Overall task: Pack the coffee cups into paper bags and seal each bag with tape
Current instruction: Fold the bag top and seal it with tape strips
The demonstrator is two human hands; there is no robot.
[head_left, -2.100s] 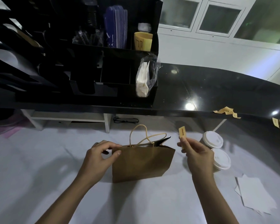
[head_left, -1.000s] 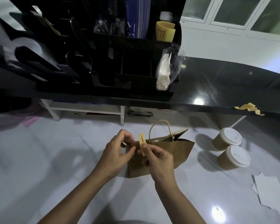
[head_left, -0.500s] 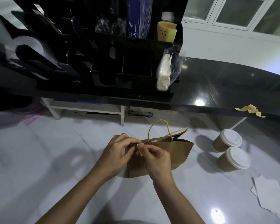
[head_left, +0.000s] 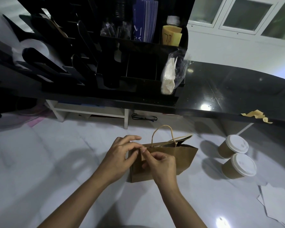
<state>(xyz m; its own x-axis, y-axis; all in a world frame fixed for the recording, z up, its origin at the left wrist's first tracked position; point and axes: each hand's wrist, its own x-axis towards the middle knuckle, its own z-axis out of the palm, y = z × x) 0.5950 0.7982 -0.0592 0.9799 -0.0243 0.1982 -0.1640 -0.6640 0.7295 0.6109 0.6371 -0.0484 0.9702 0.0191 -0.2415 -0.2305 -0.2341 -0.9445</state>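
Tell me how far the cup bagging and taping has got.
Done: a paper bag stands upright on the white surface; whether it holds cups cannot be seen. In hand: the left hand pinches the bag's top edge while the right hand pinches a tape strip against it; the bag's other end gapes open. Left: a lidded coffee cup and a second cup stand unpacked, right of the bag.

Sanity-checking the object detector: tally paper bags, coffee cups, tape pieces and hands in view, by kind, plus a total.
paper bag: 1
lidded coffee cups: 2
tape pieces: 2 (tape strip at the bag's top edge, crumpled tape on the black counter's edge)
hands: 2 (left hand, right hand)
Total: 7
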